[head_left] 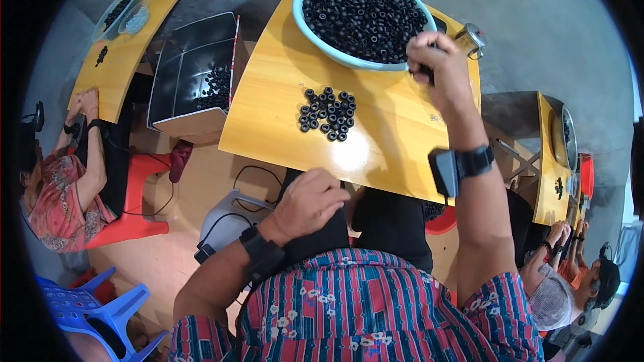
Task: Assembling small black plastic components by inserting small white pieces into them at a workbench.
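Right hand (436, 60) at basin (315, 37) rim, perhaps gripping small black rings (362, 13)

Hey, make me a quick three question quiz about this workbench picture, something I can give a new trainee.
1. True or false: the right hand is at the rim of the pale blue basin of black rings.
2. Where does the left hand rest?
A. on the small pile of rings
B. below the near edge of the yellow table, on the lap
C. on the black carton
3. Fill in: each wrist carries a black ____.

Key
1. True
2. B
3. band, with a small device on the right one
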The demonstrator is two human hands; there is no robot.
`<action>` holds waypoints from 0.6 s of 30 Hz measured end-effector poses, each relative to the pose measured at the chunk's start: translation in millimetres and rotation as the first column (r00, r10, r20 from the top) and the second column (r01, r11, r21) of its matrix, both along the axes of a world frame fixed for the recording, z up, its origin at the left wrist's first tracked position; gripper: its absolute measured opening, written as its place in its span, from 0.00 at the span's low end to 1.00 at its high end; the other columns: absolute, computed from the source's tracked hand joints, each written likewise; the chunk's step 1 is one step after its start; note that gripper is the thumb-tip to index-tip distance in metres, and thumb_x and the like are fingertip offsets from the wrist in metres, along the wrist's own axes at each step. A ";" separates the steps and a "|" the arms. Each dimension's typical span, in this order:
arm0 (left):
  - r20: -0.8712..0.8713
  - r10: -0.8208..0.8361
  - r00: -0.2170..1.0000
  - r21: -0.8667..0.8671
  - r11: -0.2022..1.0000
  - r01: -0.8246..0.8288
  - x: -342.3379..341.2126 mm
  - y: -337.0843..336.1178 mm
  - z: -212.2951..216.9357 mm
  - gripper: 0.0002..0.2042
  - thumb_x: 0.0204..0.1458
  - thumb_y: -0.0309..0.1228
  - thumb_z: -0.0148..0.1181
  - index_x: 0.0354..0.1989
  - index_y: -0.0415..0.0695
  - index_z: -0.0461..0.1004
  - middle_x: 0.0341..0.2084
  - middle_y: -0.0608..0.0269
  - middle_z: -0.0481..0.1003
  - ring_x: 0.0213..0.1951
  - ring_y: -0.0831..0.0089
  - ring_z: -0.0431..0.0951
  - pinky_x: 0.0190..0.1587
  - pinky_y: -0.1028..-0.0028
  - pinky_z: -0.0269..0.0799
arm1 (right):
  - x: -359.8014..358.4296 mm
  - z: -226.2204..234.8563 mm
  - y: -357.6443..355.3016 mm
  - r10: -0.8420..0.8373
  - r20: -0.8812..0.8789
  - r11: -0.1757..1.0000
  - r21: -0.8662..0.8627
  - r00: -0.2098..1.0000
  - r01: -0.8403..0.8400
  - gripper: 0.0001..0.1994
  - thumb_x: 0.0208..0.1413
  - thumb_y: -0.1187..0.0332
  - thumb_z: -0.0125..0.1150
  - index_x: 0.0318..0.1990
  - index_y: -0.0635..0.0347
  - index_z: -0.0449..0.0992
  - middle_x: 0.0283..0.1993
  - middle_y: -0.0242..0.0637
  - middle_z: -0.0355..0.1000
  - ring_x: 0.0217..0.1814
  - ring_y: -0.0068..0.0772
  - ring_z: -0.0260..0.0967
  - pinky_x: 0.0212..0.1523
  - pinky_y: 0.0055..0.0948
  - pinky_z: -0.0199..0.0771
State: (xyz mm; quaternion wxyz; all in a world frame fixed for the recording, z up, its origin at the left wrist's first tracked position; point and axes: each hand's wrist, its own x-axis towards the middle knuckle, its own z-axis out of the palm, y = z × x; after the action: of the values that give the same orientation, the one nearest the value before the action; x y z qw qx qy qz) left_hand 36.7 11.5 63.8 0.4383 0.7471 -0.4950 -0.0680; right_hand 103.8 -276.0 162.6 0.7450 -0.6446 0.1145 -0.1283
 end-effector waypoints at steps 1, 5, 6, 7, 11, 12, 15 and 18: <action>0.114 0.016 0.993 -0.017 1.000 -0.014 6.0 -7.0 2.8 0.12 0.40 0.26 0.64 0.37 0.46 0.76 0.36 0.61 0.71 0.47 0.58 0.70 0.49 0.63 0.67 | -14.5 -7.6 2.3 -0.025 -0.040 0.998 -0.053 0.999 0.023 0.06 0.44 0.81 0.58 0.28 0.58 0.72 0.26 0.31 0.68 0.23 0.19 0.62 0.19 0.16 0.56; 0.301 0.125 0.946 -0.027 0.992 -0.123 33.0 -45.0 4.0 0.21 0.38 0.28 0.65 0.45 0.46 0.74 0.48 0.58 0.68 0.56 0.56 0.64 0.58 0.56 0.58 | -51.5 -65.8 22.4 -0.154 -0.150 0.939 -0.329 0.977 0.098 0.05 0.44 0.80 0.57 0.24 0.59 0.73 0.25 0.29 0.69 0.24 0.22 0.66 0.20 0.18 0.63; 0.327 0.140 0.935 0.043 0.986 -0.162 40.7 -54.7 7.0 0.24 0.39 0.30 0.66 0.49 0.46 0.71 0.52 0.58 0.65 0.59 0.56 0.61 0.60 0.54 0.54 | -54.7 -85.6 24.1 -0.168 -0.107 0.897 -0.429 0.980 0.107 0.04 0.43 0.80 0.57 0.23 0.59 0.74 0.24 0.29 0.69 0.25 0.25 0.68 0.22 0.21 0.66; 0.355 0.153 0.922 0.110 0.973 -0.204 47.7 -63.7 9.6 0.27 0.39 0.31 0.66 0.53 0.47 0.69 0.57 0.57 0.62 0.62 0.56 0.57 0.62 0.52 0.50 | -56.8 -98.7 25.2 -0.178 -0.101 0.895 -0.431 0.979 0.118 0.04 0.43 0.80 0.57 0.23 0.59 0.74 0.24 0.29 0.69 0.25 0.25 0.68 0.22 0.21 0.66; 0.367 0.219 0.904 0.146 0.946 -0.288 67.6 -84.4 -0.3 0.25 0.43 0.35 0.62 0.54 0.48 0.68 0.58 0.57 0.61 0.64 0.56 0.53 0.65 0.51 0.45 | -61.1 -115.5 43.3 -0.059 0.178 0.459 -0.869 0.982 0.185 0.02 0.41 0.73 0.62 0.24 0.54 0.74 0.29 0.34 0.68 0.30 0.37 0.68 0.31 0.32 0.71; 0.369 0.217 0.904 0.145 0.947 -0.287 69.8 -86.2 -6.7 0.25 0.43 0.35 0.62 0.54 0.48 0.68 0.58 0.57 0.61 0.64 0.56 0.53 0.65 0.51 0.45 | -63.4 -115.9 46.7 -0.010 0.213 0.391 -0.899 0.977 0.200 0.03 0.40 0.72 0.62 0.24 0.52 0.74 0.31 0.35 0.68 0.32 0.40 0.68 0.30 0.35 0.71; 0.368 0.153 0.917 0.265 0.928 -0.261 73.0 -89.1 -16.2 0.24 0.45 0.36 0.61 0.53 0.48 0.68 0.58 0.60 0.62 0.64 0.58 0.53 0.65 0.52 0.44 | -66.8 -115.4 50.6 -0.019 0.219 0.303 -0.929 0.976 0.214 0.06 0.39 0.72 0.62 0.28 0.51 0.75 0.31 0.30 0.68 0.33 0.37 0.67 0.29 0.35 0.71; 0.362 0.155 0.919 0.265 0.928 -0.260 74.5 -91.4 -16.5 0.23 0.46 0.38 0.61 0.53 0.48 0.69 0.58 0.61 0.62 0.64 0.59 0.54 0.66 0.52 0.43 | -66.5 -114.7 50.4 -0.054 0.234 0.278 -0.930 0.971 0.240 0.06 0.40 0.72 0.62 0.28 0.51 0.76 0.31 0.30 0.68 0.34 0.37 0.67 0.29 0.34 0.71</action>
State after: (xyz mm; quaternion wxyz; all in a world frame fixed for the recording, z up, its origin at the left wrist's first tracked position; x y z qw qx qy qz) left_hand 111.2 -79.9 47.3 0.2307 0.8555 -0.4625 0.0310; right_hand 37.3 -225.6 47.9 0.2068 -0.9345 0.0163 -0.2894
